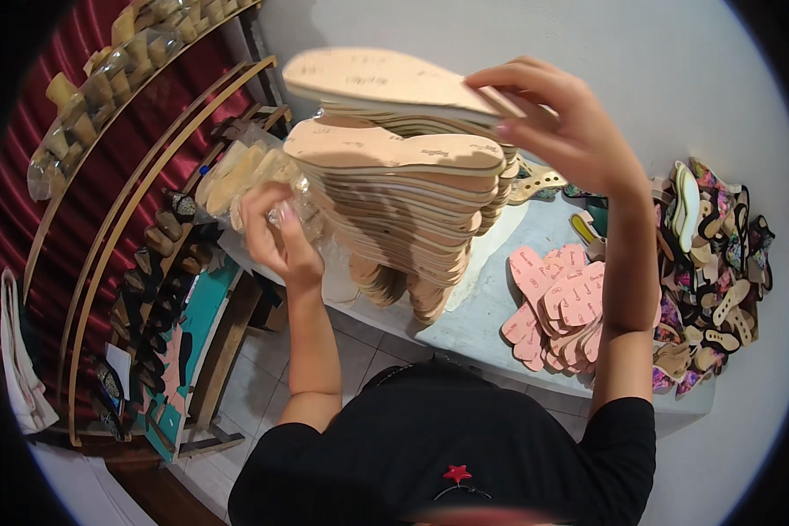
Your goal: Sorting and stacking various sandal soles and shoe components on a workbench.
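A tall stack of beige shoe insoles (394, 206) rises from the table in front of me, its layered edges facing me. Just behind it is a second stack, topped by a large beige insole (377, 79) with small dark print. My right hand (557, 118) grips the right end of this top insole between thumb and fingers. To the left of the front stack, my left hand (276, 232) hangs in the air with bent, loosely parted fingers and nothing visible in it. The lower parts of the rear stack are hidden behind the front one.
Pink insole pieces (565, 302) lie piled on the pale table (465, 329), below my right forearm. Farther right is a heap of colourful shoe parts (701, 280). Left of the stacks sits a clear plastic bag (254, 175); racks of shoe lasts (136, 57) line the red curtain.
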`<state>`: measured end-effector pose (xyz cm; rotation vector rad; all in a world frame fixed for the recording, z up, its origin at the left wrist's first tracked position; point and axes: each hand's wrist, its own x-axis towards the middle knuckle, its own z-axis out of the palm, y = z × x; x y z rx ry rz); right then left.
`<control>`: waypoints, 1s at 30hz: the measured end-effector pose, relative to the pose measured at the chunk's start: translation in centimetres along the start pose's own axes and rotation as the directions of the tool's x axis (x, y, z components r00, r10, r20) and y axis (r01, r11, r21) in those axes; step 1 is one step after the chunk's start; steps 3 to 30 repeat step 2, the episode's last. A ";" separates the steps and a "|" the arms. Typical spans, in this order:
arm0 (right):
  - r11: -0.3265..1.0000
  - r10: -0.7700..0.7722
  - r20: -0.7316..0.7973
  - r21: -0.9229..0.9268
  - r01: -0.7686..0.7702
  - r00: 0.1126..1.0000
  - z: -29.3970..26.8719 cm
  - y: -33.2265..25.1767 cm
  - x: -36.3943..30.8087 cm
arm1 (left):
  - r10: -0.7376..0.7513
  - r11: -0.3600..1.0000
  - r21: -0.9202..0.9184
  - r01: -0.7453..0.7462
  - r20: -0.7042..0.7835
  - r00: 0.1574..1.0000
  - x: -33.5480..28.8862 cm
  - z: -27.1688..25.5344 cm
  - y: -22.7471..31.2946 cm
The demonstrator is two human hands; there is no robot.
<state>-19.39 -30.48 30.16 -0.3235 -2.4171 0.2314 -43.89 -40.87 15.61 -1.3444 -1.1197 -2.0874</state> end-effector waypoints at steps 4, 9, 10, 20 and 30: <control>0.991 0.057 0.103 -0.129 -0.044 0.993 1.6 -0.8 1.1 | -0.114 0.992 -0.064 0.110 -0.062 0.992 0.8 -0.4 -1.6; 0.991 0.057 0.103 -0.129 -0.044 0.993 1.6 -0.8 1.1 | -0.114 0.992 -0.064 0.110 -0.062 0.992 0.8 -0.4 -1.6; 0.991 0.057 0.103 -0.129 -0.044 0.993 1.6 -0.8 1.1 | -0.114 0.992 -0.064 0.110 -0.062 0.992 0.8 -0.4 -1.6; 0.991 0.057 0.103 -0.129 -0.044 0.993 1.6 -0.8 1.1 | -0.114 0.992 -0.064 0.110 -0.062 0.992 0.8 -0.4 -1.6; 0.991 0.057 0.103 -0.129 -0.044 0.993 1.6 -0.8 1.1 | -0.114 0.992 -0.064 0.110 -0.062 0.992 0.8 -0.4 -1.6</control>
